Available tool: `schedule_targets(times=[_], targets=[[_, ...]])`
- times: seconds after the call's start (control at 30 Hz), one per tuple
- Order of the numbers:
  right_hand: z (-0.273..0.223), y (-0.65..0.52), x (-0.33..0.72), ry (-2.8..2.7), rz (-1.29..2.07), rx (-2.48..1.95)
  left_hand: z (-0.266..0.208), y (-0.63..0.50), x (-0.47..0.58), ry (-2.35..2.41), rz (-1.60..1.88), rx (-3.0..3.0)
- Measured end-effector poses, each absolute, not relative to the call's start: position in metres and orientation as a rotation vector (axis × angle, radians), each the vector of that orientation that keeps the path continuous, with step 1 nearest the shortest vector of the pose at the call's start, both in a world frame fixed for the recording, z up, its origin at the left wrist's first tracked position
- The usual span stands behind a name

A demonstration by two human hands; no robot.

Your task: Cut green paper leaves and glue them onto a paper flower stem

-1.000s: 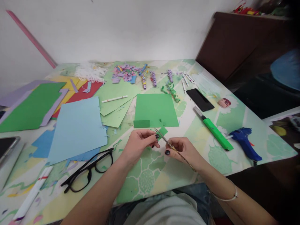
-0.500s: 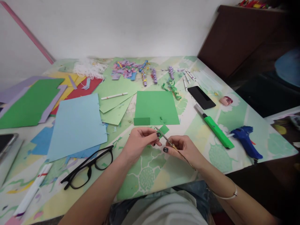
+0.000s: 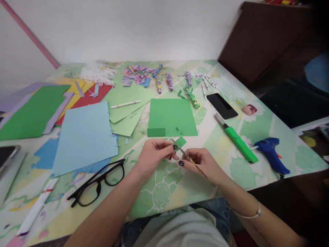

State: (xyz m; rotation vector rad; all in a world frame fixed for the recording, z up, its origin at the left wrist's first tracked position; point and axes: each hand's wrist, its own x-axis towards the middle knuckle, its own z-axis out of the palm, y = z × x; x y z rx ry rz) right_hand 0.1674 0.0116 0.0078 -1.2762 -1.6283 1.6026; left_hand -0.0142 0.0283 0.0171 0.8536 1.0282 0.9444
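Note:
My left hand pinches a small piece of green paper between thumb and fingers. In my right hand is a pair of scissors, its fingers closed around the handles. The blades lie across the green piece, close to my left fingertips; whether they are parted I cannot tell. Just beyond both hands lies a larger green sheet. A darker green strip and a few tiny scraps rest on its near edge.
Eyeglasses and a light blue sheet lie to the left. On the right are a phone, a green utility knife and a blue glue gun. Curled paper pieces, scraps and several markers lie farther back.
The view has shifted slightly. My hands, the scissors and the green piece keep almost the same positions.

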Motion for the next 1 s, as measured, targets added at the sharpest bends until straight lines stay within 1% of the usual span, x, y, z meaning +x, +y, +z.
schedule_targets(times=[1.0], targets=[[0.004, 0.0129, 0.1665, -1.734, 1.402, -1.415, 0.0162, 0.0275, -0.014, 1.025, 0.926, 0.844]])
